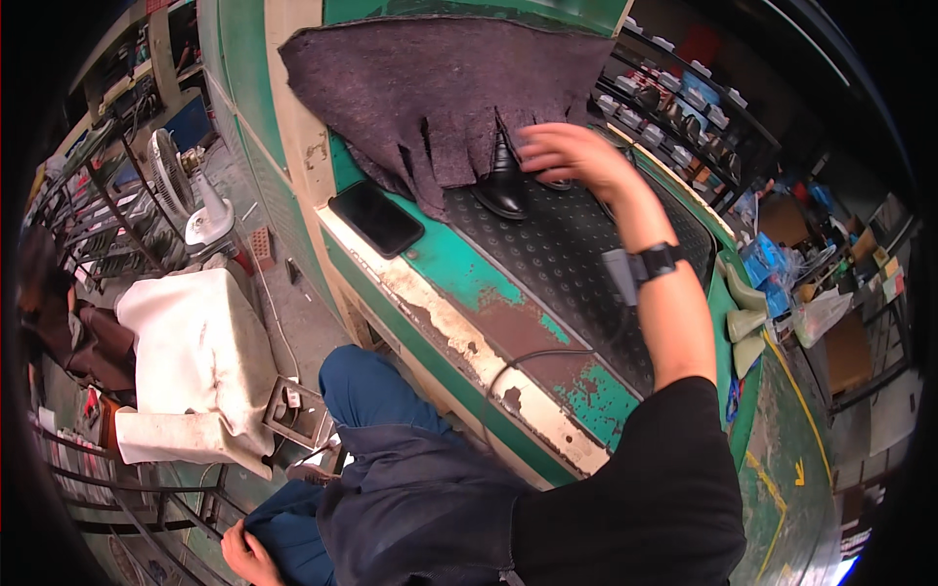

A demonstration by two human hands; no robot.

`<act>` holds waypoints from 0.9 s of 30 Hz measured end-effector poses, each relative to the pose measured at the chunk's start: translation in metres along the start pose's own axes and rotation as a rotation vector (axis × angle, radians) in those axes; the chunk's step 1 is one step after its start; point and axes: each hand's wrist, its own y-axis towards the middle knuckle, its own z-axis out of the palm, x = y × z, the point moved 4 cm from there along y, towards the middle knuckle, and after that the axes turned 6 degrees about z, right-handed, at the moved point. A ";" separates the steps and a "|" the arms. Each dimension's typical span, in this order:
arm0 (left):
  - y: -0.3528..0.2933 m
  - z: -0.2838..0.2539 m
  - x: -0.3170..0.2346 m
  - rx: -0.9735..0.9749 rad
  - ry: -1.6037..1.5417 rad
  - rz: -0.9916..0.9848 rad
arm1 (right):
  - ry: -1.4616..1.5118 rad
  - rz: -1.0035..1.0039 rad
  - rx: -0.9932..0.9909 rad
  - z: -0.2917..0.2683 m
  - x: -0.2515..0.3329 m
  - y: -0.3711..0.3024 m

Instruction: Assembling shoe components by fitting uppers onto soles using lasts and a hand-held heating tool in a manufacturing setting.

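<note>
Nearest, lower centre of the frame: dark blue apron (420,498) over blue trousers (376,391); black sleeve (645,479) at lower right.

Left hand (251,555) at the lower left edge, beside the trouser leg. Fingers loosely bent; cannot tell whether they grip anything.

Right forearm rises from the sleeve, dark wristwatch (657,262) at the wrist. A grey block (619,275) shows just beside the watch; dark cable (528,354) curves over the worn edge of the green bench (469,269), its paint chipped to brown and cream. Black phone (379,220) lies flat on that edge, left of centre.

Right hand (576,156), upper centre: fingers extended, slightly parted, blurred, grasping nothing visible. Cannot tell whether the fingertips touch the cloth. Beneath and left of it, black shoe (503,190), toe toward the viewer, on a studded black mat (557,254); a second black shoe (557,184) is mostly hidden by the hand. Purplish-grey cloth (445,93), slit along its lower edge, drapes over the rear of the first shoe.

Farther out, left: white cloth (195,352) over a blocky form, a brick (262,248) on the floor, then a pale fan (171,176). Right: pale green shoe lasts (746,322), clear plastic bag (823,314); upper right, dark shelves (723,195) carrying shoes.
</note>
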 end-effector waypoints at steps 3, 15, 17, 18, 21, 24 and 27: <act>0.017 -0.009 -0.016 0.147 0.051 0.013 | 0.275 0.109 -0.648 -0.152 -0.078 -0.005; 0.004 -0.004 -0.001 0.055 0.126 -0.112 | -0.313 0.371 -1.159 -0.158 -0.195 0.030; 0.003 0.000 0.006 0.030 0.125 -0.101 | -0.388 0.341 -1.224 -0.180 -0.206 0.028; 0.006 0.004 0.003 0.030 0.121 -0.107 | -0.414 0.335 -1.149 -0.199 -0.204 0.025; 0.007 -0.002 0.000 0.077 0.134 -0.114 | -0.415 0.560 -0.697 -0.203 -0.169 0.059; 0.005 0.011 0.001 0.038 0.074 -0.132 | -0.480 0.323 -0.608 -0.189 -0.164 0.076; 0.001 0.002 -0.004 0.000 0.088 -0.121 | -0.055 0.359 -0.379 -0.107 -0.146 0.067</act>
